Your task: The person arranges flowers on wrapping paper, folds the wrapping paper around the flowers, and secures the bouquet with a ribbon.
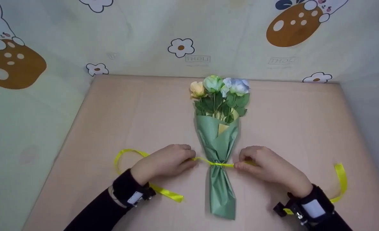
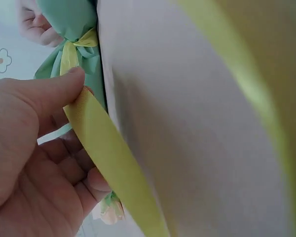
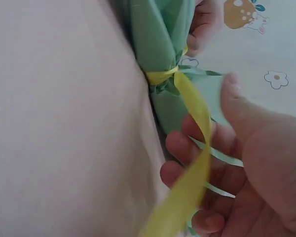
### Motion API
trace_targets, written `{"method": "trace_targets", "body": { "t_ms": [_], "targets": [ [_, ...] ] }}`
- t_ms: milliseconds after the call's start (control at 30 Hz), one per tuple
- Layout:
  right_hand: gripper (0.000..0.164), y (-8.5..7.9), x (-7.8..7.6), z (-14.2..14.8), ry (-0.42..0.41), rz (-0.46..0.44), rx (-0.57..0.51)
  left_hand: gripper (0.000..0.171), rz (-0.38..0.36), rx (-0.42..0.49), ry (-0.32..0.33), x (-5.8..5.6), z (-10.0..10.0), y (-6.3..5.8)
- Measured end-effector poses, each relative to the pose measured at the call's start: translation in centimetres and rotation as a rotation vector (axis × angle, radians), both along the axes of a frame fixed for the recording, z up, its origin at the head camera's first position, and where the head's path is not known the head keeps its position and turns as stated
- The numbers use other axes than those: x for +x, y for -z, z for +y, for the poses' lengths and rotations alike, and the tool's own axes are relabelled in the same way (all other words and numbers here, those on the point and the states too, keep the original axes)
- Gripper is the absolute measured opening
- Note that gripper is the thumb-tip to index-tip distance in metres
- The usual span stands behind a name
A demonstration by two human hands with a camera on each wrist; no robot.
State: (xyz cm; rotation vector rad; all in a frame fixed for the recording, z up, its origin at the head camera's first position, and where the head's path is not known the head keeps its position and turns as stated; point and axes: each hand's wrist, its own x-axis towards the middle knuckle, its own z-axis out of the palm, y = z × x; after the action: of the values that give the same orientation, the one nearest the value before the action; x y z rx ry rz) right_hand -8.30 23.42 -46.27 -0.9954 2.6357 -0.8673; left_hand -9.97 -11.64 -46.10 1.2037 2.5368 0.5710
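A bouquet of cloth-like flowers (image 1: pixel 213 84) in green wrapping paper (image 1: pixel 216 134) lies on the table, blooms at the far end. Round its narrow waist runs a yellow ribbon (image 1: pixel 219 164), drawn out to both sides. On the left, my left hand (image 1: pixel 173 160) pinches one length of ribbon (image 2: pixel 103 143) between thumb and fingers. Opposite it, my right hand (image 1: pixel 266 163) is close beside the paper. In the right wrist view the ribbon (image 3: pixel 195 148) passes across its loosely bent fingers (image 3: pixel 180 145), with the thumb (image 3: pixel 232 94) lifted away from them.
The table (image 1: pixel 144 109) has a pale brown top. A loose ribbon end (image 1: pixel 170 193) lies beside the left wrist, and another ribbon end (image 1: pixel 340 178) curls up at the right. Behind stands a backdrop (image 1: pixel 138 41) printed with rabbits and flowers.
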Motion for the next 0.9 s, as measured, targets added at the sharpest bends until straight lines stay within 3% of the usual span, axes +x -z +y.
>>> {"method": "trace_targets", "body": {
  "t_ms": [167, 267, 400, 567, 900],
  "targets": [
    [0.020, 0.2, -0.3, 0.3, -0.043, -0.098, -0.054, 0.023, 0.065, 0.011, 0.041, -0.4, 0.0, -0.3],
    [0.021, 0.3, -0.5, 0.6, -0.076, -0.135, -0.023, 0.027, 0.052, 0.002, 0.047, -0.7, -0.3, -0.3],
    [0.023, 0.4, -0.8, 0.9, -0.114, -0.107, 0.043, 0.031, 0.018, 0.001, 0.077, -1.1, -0.8, 0.0],
    [0.019, 0.5, -1.1, 1.2, -0.150, -0.069, 0.063, 0.030, 0.049, -0.001, 0.139, -1.4, -1.3, 0.5],
    [0.020, 0.8, -1.4, 2.2, -0.148, -0.066, 0.094, 0.015, -0.108, -0.032, 0.120, -1.3, -2.5, 0.6]
  ]
}}
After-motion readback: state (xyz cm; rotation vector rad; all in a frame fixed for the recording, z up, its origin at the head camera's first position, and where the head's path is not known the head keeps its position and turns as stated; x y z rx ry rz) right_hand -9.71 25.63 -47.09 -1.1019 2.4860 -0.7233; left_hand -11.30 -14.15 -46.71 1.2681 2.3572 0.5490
